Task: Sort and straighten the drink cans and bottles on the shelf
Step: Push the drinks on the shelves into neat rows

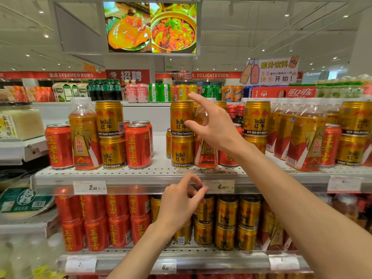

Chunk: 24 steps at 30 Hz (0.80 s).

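Observation:
On the white perforated shelf [161, 158] stand gold Red Bull cans stacked two high [182, 133], red Wanglaoji cans [137, 146] and orange bottles with white caps [85, 137]. My right hand [211, 125] is raised in front of an orange bottle [206, 156] beside the middle gold stack, fingers spread, holding nothing. My left hand [181, 200] hovers lower, at the shelf's front edge, fingers loosely curled and apart; nothing is in it. A gap lies between the left group and the middle stack.
The shelf below holds rows of red cans [104, 220] and gold cans [227, 222]. Price tags [90, 187] hang on the shelf rails. More gold cans and bottles [306, 135] crowd the right side. Another display of drinks [161, 92] stands behind.

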Available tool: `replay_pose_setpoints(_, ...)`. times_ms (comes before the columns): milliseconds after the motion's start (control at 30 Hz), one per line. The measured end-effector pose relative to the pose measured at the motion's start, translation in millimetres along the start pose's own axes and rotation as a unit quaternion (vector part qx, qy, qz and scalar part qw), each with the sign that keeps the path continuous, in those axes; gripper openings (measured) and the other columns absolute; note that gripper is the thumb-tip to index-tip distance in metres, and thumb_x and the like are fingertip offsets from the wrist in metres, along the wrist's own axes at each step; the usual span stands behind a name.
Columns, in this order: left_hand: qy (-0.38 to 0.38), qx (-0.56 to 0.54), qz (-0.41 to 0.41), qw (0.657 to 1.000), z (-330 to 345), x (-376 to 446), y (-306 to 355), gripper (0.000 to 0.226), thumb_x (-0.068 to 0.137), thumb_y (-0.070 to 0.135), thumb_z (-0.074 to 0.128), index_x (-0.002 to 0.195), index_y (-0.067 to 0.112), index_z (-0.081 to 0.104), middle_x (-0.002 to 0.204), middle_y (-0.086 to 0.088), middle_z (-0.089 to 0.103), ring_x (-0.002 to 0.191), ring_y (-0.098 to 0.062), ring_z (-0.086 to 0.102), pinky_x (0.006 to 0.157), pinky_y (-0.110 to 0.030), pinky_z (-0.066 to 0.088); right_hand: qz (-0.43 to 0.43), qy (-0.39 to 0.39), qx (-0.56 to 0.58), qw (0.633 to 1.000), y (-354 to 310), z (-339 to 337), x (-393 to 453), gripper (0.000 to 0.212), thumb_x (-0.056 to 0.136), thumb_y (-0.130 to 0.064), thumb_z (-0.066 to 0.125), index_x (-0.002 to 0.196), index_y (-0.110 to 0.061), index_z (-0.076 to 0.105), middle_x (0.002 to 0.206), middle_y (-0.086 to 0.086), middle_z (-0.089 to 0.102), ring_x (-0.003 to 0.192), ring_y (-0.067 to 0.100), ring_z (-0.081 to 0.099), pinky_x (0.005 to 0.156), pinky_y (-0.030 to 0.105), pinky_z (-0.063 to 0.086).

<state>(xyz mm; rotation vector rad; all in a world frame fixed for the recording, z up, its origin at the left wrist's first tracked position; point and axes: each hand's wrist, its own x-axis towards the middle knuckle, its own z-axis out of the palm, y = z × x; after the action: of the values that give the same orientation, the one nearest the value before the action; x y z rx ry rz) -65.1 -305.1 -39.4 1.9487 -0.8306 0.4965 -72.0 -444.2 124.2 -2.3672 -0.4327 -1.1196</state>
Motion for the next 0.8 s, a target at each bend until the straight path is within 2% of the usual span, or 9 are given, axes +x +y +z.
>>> replay_pose_setpoints(67, 0.004, 0.017, 0.014, 1.000, 0.3, 0.0, 0.6, 0.020, 0.093, 0.039, 0.073, 0.094, 0.034, 0.053, 0.066, 0.013, 0.076, 0.045, 0.002, 0.065, 0.056, -0.022, 0.055, -0.003, 0.053, 0.023, 0.998, 5.8, -9.4, -5.8, 0.063, 0.092, -0.030, 0.071, 0.149, -0.024, 0.045, 0.150, 0.000, 0.051, 0.069, -0.005, 0.051, 0.086, 0.040, 0.060)
replay_pose_setpoints(167, 0.004, 0.042, 0.031, 0.999, 1.7, 0.0, 1.5, 0.021, 0.094, 0.040, 0.072, 0.095, 0.038, 0.051, 0.066, 0.014, 0.075, 0.048, 0.012, 0.061, 0.058, -0.017, 0.051, 0.026, 0.107, 0.037, 0.993, 23.0, -23.3, -20.2, 0.059, 0.092, -0.031, 0.071, 0.145, -0.020, 0.048, 0.140, -0.002, 0.053, 0.057, 0.003, 0.054, 0.072, 0.031, 0.060)
replay_pose_setpoints(233, 0.002, 0.045, 0.031, 0.999, 2.8, 0.8, 1.5, 0.021, 0.094, 0.040, 0.072, 0.096, 0.039, 0.051, 0.065, 0.016, 0.074, 0.048, 0.014, 0.060, 0.059, -0.015, 0.050, 0.049, 0.105, 0.027, 0.993, 33.4, -27.6, -31.3, 0.063, 0.091, -0.032, 0.071, 0.147, -0.021, 0.045, 0.140, -0.003, 0.053, 0.061, -0.002, 0.050, 0.080, 0.038, 0.061)
replay_pose_setpoints(333, 0.002, 0.044, 0.031, 0.999, 4.0, 2.1, 0.8, 0.021, 0.093, 0.041, 0.072, 0.096, 0.039, 0.051, 0.064, 0.016, 0.073, 0.048, 0.012, 0.062, 0.060, -0.015, 0.049, 0.082, 0.037, -0.002, 0.996, 37.9, -23.5, -44.5, 0.078, 0.090, -0.033, 0.073, 0.155, -0.021, 0.032, 0.151, -0.001, 0.048, 0.071, -0.011, 0.039, 0.098, 0.048, 0.055)
replay_pose_setpoints(467, -0.002, 0.028, 0.024, 0.999, 3.4, 2.9, 0.3, 0.020, 0.093, 0.041, 0.072, 0.095, 0.037, 0.053, 0.066, 0.015, 0.075, 0.047, 0.006, 0.064, 0.058, -0.017, 0.052, 0.080, -0.039, -0.063, 0.994, 38.8, -16.8, -46.3, 0.094, 0.090, -0.038, 0.074, 0.162, -0.024, 0.015, 0.160, 0.001, 0.040, 0.099, -0.004, 0.058, 0.114, 0.045, 0.042)
replay_pose_setpoints(533, -0.004, 0.023, 0.021, 1.000, 3.3, 3.0, 0.2, 0.019, 0.093, 0.041, 0.072, 0.095, 0.037, 0.053, 0.066, 0.014, 0.075, 0.047, 0.004, 0.065, 0.058, -0.020, 0.054, 0.081, -0.052, -0.063, 0.993, 41.7, -19.7, -41.7, 0.095, 0.091, -0.038, 0.073, 0.162, -0.026, 0.011, 0.159, 0.002, 0.041, 0.084, -0.011, 0.049, 0.113, 0.044, 0.043)
replay_pose_setpoints(633, -0.004, 0.026, 0.023, 0.999, 2.9, 2.7, 0.3, 0.020, 0.093, 0.041, 0.072, 0.095, 0.037, 0.052, 0.067, 0.013, 0.076, 0.047, 0.003, 0.065, 0.056, -0.018, 0.052, 0.077, -0.055, -0.064, 0.993, 44.0, -21.5, -39.7, 0.095, 0.091, -0.037, 0.073, 0.162, -0.026, 0.011, 0.160, 0.003, 0.040, 0.097, -0.003, 0.058, 0.114, 0.046, 0.042)
replay_pose_setpoints(700, -0.003, 0.027, 0.024, 0.999, 2.6, 2.0, 0.3, 0.020, 0.093, 0.041, 0.072, 0.095, 0.037, 0.052, 0.067, 0.013, 0.076, 0.047, 0.003, 0.065, 0.056, -0.019, 0.052, 0.068, -0.043, -0.062, 0.995, 46.0, -19.8, -39.9, 0.093, 0.091, -0.036, 0.073, 0.162, -0.025, 0.014, 0.159, 0.002, 0.041, 0.071, -0.014, 0.037, 0.111, 0.046, 0.045)
replay_pose_setpoints(800, -0.002, 0.020, 0.022, 1.000, 2.6, 2.0, -0.3, 0.018, 0.093, 0.041, 0.071, 0.096, 0.033, 0.055, 0.066, 0.012, 0.076, 0.046, 0.000, 0.066, 0.059, -0.028, 0.059, 0.065, -0.026, -0.071, 0.995, 47.9, -18.2, -40.9, 0.092, 0.090, -0.037, 0.074, 0.162, -0.024, 0.017, 0.158, 0.002, 0.043, 0.064, -0.014, 0.024, 0.109, 0.044, 0.047)
